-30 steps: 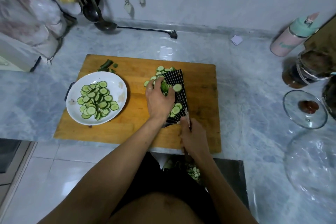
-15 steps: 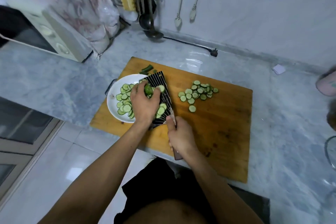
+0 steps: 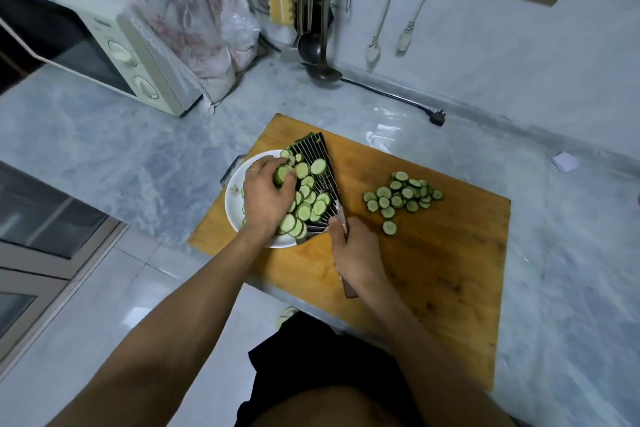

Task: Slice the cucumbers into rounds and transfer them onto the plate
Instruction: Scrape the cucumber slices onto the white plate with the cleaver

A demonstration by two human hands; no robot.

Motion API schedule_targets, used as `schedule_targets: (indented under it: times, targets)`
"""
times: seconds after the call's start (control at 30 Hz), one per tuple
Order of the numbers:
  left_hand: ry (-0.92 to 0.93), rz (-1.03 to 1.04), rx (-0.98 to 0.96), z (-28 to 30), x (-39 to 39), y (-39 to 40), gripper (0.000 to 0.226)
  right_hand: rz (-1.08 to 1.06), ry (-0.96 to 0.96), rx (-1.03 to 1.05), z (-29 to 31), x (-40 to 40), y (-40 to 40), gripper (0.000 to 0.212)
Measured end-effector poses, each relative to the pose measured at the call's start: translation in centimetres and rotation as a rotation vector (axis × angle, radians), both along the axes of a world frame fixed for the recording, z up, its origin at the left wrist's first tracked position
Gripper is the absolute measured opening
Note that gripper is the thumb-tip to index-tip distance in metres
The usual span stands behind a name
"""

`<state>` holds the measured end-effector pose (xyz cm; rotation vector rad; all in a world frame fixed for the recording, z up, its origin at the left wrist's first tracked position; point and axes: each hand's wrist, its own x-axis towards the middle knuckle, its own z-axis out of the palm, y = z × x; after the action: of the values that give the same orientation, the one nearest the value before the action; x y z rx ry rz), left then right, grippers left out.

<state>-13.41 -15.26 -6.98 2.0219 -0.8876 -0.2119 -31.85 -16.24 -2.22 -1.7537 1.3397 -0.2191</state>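
Transfer step it was! The right hand [image 3: 358,255] gripped the cleaver [image 3: 317,180], its blade tilted over the white plate [image 3: 232,204] at the cutting board's [image 3: 450,270] left edge, loaded with pale-green rounds [image 3: 308,199]. The left hand [image 3: 266,194], fingers curled on some, needed to sweep them off. More slices [image 3: 401,198] waited mid-board.

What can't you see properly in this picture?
- Plate: mostly hidden in the head view by the left hand and the knife piled with slices.
- Knife handle: covered by the right hand.
- Microwave: cut off by the left edge.
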Motion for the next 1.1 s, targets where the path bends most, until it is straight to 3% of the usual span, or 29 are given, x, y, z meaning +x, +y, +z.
schedule_targets:
  times: [0.07, 0.23, 0.3, 0.53, 0.7, 0.83, 1.1]
  targets:
    - [-0.105, -0.040, -0.031, 0.8, 0.1, 0.0, 0.040, 0.015, -0.001, 0.004, 0.0, 0.0, -0.3, 0.037]
    - [-0.375, -0.616, 0.013, 2.0, -0.4, -1.2, 0.064, 0.041, -0.001, 0.003, 0.0, -0.3, -1.0, 0.037]
    - [-0.479, -0.708, 0.044, 1.4, 0.0, -1.0, 0.062, 0.034, -0.025, 0.024, 0.1, -0.3, -1.2, 0.035]
    - [-0.533, -0.632, 0.087, -0.4, 2.3, 1.2, 0.041, 0.027, -0.016, -0.004, 0.6, -0.7, -1.9, 0.038]
    - [-0.475, -0.595, 0.136, 0.1, 1.8, 1.5, 0.045, 0.048, 0.032, -0.017, 0.6, -2.1, -2.4, 0.039]
    - [-0.344, -0.448, 0.162, 1.2, 1.6, 0.3, 0.056, 0.103, 0.055, -0.086, 1.3, -3.0, -2.9, 0.039]
    - [-0.415, -0.427, 0.288, 1.4, 2.3, 0.8, 0.044, 0.099, 0.055, -0.067, 2.3, -3.8, -3.2, 0.039]
